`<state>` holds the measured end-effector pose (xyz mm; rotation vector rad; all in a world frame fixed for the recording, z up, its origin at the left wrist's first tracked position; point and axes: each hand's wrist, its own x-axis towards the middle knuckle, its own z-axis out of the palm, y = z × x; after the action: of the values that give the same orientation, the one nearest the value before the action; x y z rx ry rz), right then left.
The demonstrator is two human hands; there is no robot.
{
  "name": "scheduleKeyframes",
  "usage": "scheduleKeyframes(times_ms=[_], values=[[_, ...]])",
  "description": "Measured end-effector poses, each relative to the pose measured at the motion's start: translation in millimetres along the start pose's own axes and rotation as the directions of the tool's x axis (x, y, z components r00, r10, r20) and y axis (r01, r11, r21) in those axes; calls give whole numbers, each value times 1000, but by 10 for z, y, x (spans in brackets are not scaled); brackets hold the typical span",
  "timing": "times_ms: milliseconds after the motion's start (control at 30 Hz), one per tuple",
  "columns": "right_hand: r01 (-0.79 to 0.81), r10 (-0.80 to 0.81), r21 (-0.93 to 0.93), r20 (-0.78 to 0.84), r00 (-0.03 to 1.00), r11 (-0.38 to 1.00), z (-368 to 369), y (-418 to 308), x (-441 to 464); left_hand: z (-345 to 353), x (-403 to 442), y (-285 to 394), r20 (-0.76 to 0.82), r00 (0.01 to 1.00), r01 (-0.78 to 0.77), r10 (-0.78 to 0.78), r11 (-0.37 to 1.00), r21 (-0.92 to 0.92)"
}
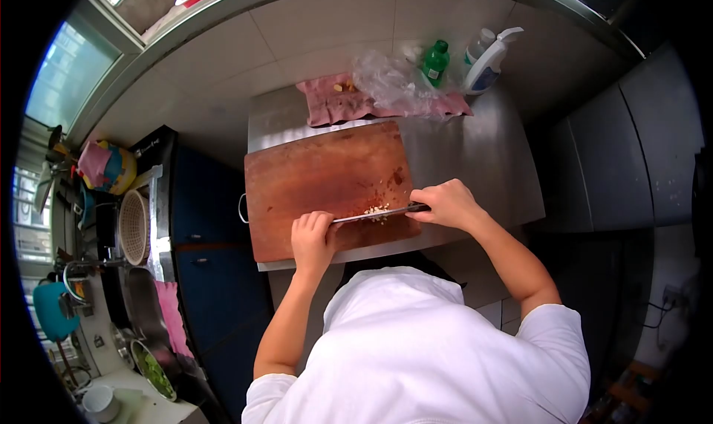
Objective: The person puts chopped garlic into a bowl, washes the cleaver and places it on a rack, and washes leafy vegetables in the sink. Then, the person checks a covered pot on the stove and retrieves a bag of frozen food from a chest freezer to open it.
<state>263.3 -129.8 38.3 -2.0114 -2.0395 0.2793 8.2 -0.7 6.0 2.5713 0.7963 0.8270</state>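
A knife (369,216) lies across the near part of the wooden cutting board (319,168), its dark handle at the right. My right hand (447,203) is wrapped round that handle, just beyond the board's right edge. At the blade's left end is my left hand (313,238), fingers bent together over the tip; how firmly they grip it is hard to see. Small pale chopped bits (377,209), possibly garlic, lie under and beside the blade. Darker specks and wet stains mark the board's right side.
Behind the board lie a pink cloth (327,101) and a crumpled clear plastic bag (394,82). A green bottle (435,64) and a white pump bottle (490,64) stand at the back of the metal table (497,149). To the left are a woven basket (134,227) and a sink (145,298).
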Motion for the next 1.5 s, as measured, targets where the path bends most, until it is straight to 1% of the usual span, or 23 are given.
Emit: scheduleKeyframes(times_ms=[133, 233, 367, 433, 533, 633, 767, 867, 933, 967, 1000, 1033, 1067, 1100, 1133, 1167, 1200, 1233, 1267, 1300, 1333, 1433, 1500], values=[[-1, 1, -4, 15, 1000, 1000, 62, 22, 36, 42, 5, -19, -5, 1000, 3, -3, 1000, 17], [12, -13, -25, -29, 999, 1000, -43, 30, 70, -1, 57, -16, -30, 999, -22, 23, 999, 30], [-14, 14, -16, 26, 1000, 1000, 33, 98, 123, 55, 106, -46, -25, 1000, 10, -10, 1000, -4], [30, -29, 10, -77, 997, 1000, 5, 87, 130, 46, 104, -58, -28, 999, 25, -25, 1000, -2], [-3, 3, -12, 5, 1000, 1000, 93, 123, 162, 93, 118, -75, -18, 999, 45, -46, 999, -22], [-2, 1, -15, -38, 999, 1000, -26, 121, 175, 65, 155, -68, -44, 999, 11, -12, 1000, -13], [-44, 45, -32, 25, 999, 999, 6, 141, 207, 124, 189, -103, -54, 998, 16, -18, 999, -46], [-64, 64, 16, 8, 998, 998, -31, 120, 155, 65, 172, -76, 36, 998, 53, -53, 998, -22], [-105, 106, 93, -4, 994, 990, -67, 143, 138, 12, 260, 8, -186, 969, 105, -162, 953, -285], [-100, 100, 93, -4, 995, 991, -69, 152, 118, 9, 257, -3, -189, 968, 107, -165, 953, -282], [-173, 171, 203, 25, 985, 964, -69, 158, 95, 10, 245, -23, -182, 923, 206, -339, 834, -511], [-246, 238, 309, 64, 969, 919, -63, 155, 68, 13, 222, -49, -130, 857, 272, -499, 652, -708], [-240, 231, 309, 65, 971, 920, -44, 152, 46, 52, 169, -128, -30, 863, 301, -505, 560, -772], [-282, 276, 416, 75, 958, 865, -6, 155, 30, 122, 126, -217, -36, 860, 300, -508, 562, -771], [-320, 319, 517, 93, 943, 794, 40, 159, 11, 181, 96, -285, 184, 841, 415, -508, 390, -822], [-316, 315, 518, 94, 945, 795, 109, 182, -5, 227, 65, -345, 394, 794, 530, -462, 211, -821], [-336, 319, 618, 142, 937, 710, 194, 216, -17, 190, 127, -243, 451, 772, 545, -448, 102, -832], [-356, 318, 706, 192, 928, 612, 239, 223, -23, 188, 173, -187, 449, 773, 544, -449, 103, -833], [-354, 317, 706, 190, 929, 613, 266, 221, -31, 195, 218, -143, 500, 733, 559, -461, -10, -829], [-381, 319, 760, 239, 917, 526, 280, 205, -35, 211, 250, -116, 553, 692, 567, -464, -125, -814], [-406, 315, 805, 287, 905, 432, 296, 192, -39, 247, 267, -117, 571, 669, 588, -475, -130, -798], [-374, 300, 850, 271, 915, 371, 381, 185, -55, 317, 299, -101, 600, 679, 590, -422, -173, -789], [-368, 304, 860, 266, 915, 354, 409, 190, -75, 418, 294, -160, 609, 685, 606, -399, -151, -781]])
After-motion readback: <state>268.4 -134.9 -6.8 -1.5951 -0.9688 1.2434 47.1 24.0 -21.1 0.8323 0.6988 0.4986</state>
